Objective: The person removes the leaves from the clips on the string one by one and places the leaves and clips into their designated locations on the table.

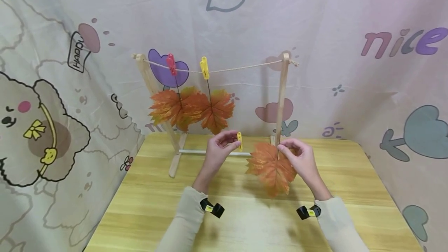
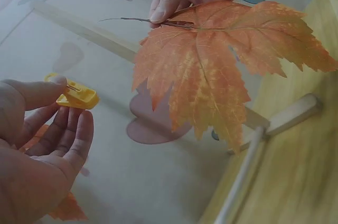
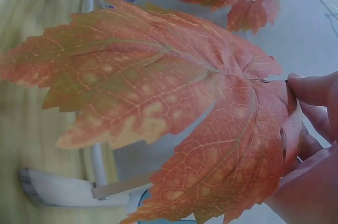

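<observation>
My left hand pinches a yellow clothespin between thumb and fingers, low in front of the rope. In the left wrist view the clothespin lies sideways at the fingertips. An orange maple leaf hangs by its thin stem from my right hand, beside the rack's right post. The right wrist view shows that leaf large, its stem pinched by thumb and fingers. Two more leaves hang from the rope, one under a pink clothespin, the other under a yellow clothespin.
The wooden rack has a left post, a right post and a white bar low between its feet. It stands at the back of the wooden table. A printed cloth hangs behind it.
</observation>
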Tool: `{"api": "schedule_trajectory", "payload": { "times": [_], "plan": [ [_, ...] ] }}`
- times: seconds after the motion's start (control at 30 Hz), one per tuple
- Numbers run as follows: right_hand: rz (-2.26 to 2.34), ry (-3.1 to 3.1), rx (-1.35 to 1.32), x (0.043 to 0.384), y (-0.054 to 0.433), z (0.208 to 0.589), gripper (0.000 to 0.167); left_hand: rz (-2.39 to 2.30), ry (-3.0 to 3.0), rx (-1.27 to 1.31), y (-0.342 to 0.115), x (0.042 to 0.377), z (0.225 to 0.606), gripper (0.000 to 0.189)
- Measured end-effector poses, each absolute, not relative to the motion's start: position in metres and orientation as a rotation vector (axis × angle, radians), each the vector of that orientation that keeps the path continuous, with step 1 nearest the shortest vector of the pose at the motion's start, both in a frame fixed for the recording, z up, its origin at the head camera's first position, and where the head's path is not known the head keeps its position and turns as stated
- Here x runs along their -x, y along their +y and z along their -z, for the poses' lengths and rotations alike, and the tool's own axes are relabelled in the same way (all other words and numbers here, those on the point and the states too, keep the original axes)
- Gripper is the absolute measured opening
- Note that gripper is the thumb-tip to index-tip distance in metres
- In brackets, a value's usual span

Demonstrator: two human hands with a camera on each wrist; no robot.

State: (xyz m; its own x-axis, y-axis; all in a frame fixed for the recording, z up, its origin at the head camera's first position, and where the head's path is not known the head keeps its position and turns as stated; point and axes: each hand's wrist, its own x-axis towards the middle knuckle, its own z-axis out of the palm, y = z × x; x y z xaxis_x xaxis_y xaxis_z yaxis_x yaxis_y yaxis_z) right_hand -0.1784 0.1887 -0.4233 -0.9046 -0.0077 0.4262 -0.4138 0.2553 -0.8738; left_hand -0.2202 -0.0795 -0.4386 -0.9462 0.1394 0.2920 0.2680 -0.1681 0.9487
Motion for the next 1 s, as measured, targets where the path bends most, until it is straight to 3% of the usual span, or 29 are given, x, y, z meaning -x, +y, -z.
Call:
{"api": "schedule_trajectory", "payload": {
  "times": [0.23, 1.0],
  "plan": [
    [-1.723, -2.195, -0.372, 0.191, 0.212, 0.468, 0.009, 2.287, -1.965, 0.437, -0.074, 0.217, 0.457, 0.031],
    [-1.665, -2.367, -0.193, 0.179, 0.242, 0.512, 0.015, 2.245, -2.006, 0.187, -0.050, 0.211, 0.520, 0.029]
  ]
}}
